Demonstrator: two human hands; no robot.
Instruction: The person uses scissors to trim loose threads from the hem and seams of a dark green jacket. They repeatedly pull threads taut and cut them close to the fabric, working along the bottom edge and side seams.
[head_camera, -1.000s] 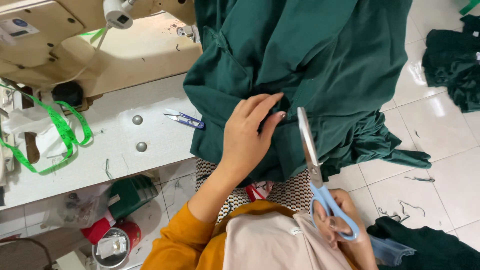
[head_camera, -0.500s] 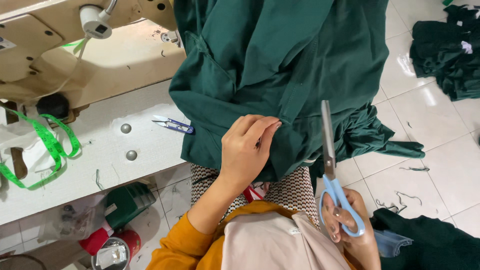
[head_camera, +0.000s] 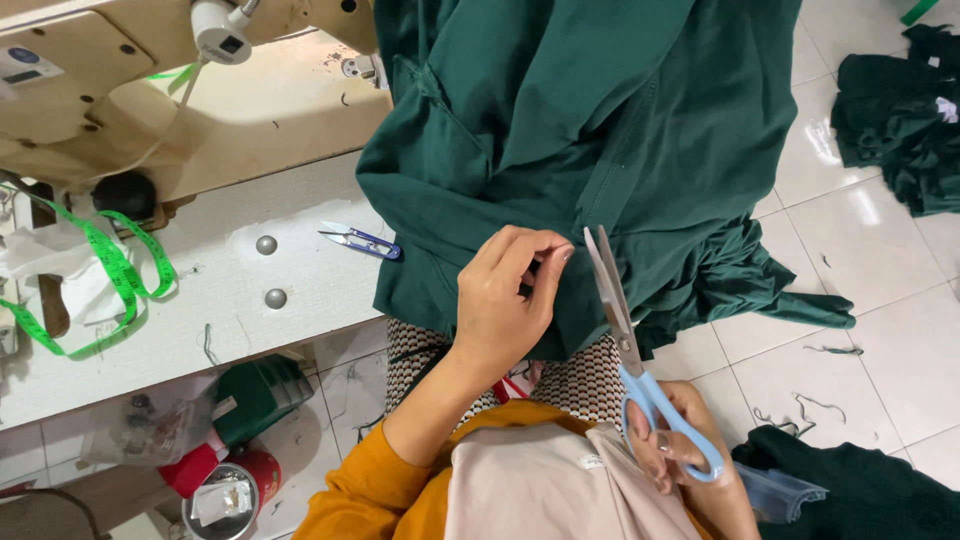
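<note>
A large dark green garment (head_camera: 590, 150) hangs from the sewing table over my lap. My left hand (head_camera: 505, 295) pinches its lower edge between thumb and fingers. My right hand (head_camera: 680, 455) grips blue-handled scissors (head_camera: 640, 350), whose blades are slightly apart and point up at the fabric just right of my left fingertips.
A beige sewing machine (head_camera: 150, 90) stands on the white table (head_camera: 200, 310). On the table lie small thread snips (head_camera: 362, 240) and a green measuring tape (head_camera: 110, 275). More dark green fabric lies on the tiled floor at right (head_camera: 905, 120) and lower right (head_camera: 850, 490). A red tin (head_camera: 225, 490) sits below.
The scissors have swung from upright to leaning left, with the blades now close to my left fingertips. My left hand has curled into a pinch on the fabric edge.
</note>
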